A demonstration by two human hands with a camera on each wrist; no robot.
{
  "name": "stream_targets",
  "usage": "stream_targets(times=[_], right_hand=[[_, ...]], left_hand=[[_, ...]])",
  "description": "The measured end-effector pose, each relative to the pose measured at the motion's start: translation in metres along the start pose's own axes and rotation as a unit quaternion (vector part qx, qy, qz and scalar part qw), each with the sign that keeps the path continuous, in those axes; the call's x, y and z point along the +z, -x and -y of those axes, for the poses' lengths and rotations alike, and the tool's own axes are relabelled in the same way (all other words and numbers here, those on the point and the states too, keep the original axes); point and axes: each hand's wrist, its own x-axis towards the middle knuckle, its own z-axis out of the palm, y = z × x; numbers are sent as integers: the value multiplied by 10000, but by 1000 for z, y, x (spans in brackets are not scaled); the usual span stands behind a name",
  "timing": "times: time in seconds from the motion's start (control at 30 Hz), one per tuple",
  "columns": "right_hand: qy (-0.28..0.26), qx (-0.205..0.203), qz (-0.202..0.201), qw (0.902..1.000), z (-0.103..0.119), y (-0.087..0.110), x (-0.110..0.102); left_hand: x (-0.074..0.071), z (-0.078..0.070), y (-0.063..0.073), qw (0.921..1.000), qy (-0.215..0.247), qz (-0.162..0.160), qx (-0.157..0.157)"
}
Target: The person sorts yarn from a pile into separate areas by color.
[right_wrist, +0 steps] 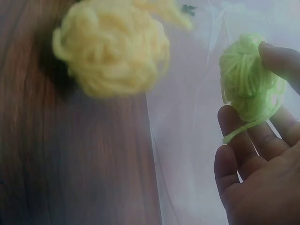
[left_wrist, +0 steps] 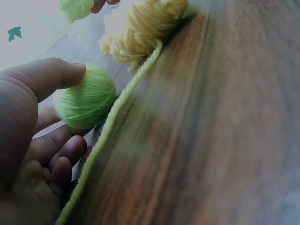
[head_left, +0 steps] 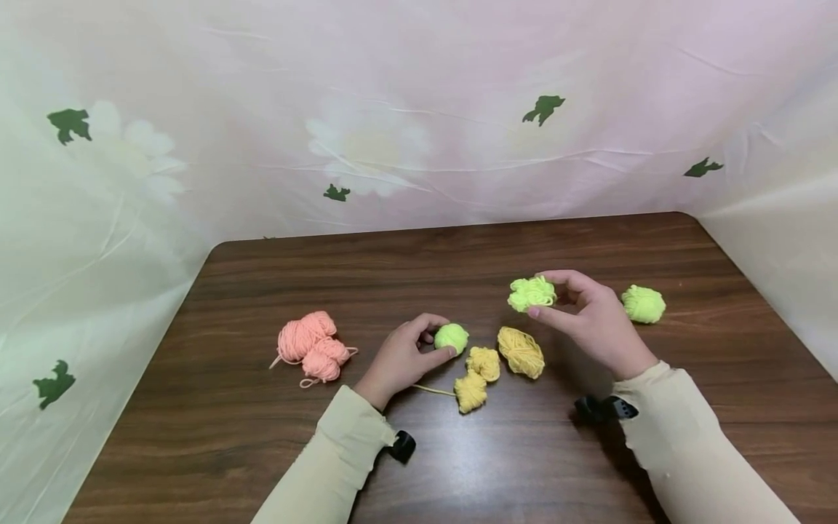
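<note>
My left hand [head_left: 407,354] pinches a small round green yarn ball [head_left: 452,338] between thumb and fingers, low over the table. In the left wrist view the thumb presses on top of this green ball [left_wrist: 89,98]. My right hand [head_left: 592,320] holds a looser lime-green yarn bundle [head_left: 532,292], raised above the table; its short loose end hangs over the fingers in the right wrist view. Between the hands lie two small yellow yarn balls [head_left: 478,378], touching each other, and a larger yellow yarn skein [head_left: 521,353]. One yellow strand [left_wrist: 105,133] runs beside the left hand.
A cluster of pink yarn balls [head_left: 314,346] lies left of the left hand. Another lime-green yarn ball [head_left: 644,304] sits on the brown wooden table [head_left: 366,269] beyond the right wrist. Flower-patterned cloth [head_left: 419,131] hangs behind the table and at its sides.
</note>
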Motion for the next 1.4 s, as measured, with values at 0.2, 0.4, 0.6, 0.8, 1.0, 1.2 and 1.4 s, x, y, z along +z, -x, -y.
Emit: stream_targets(times=[0.2,0.4,0.6,0.8,1.0,1.2,1.4], right_hand=[[89,123,-91,9998,-13,-4,-8],[93,167,-218,9996,-30,-7,-15],[58,198,-416,9989,-42,-10,-17],[188,267,-749,9967,-49,-10,-22],[180,415,-1052,9934,-55,-11,-32],[75,604,-1263,9901,-61,-12,-45],[178,693,-1194,9903,-64,-11,-57]], left_hand=[[-2,0,1,10000,-3,-3,-22],[-3,0,2,10000,-24,-3,-48],[-4,1,2,10000,-77,-2,-36],[-3,0,2,10000,-48,-28,16],[-1,0,1,10000,-12,-47,51],[-1,-2,0,10000,4,-41,26],[0,-1,0,10000,-35,-45,41]])
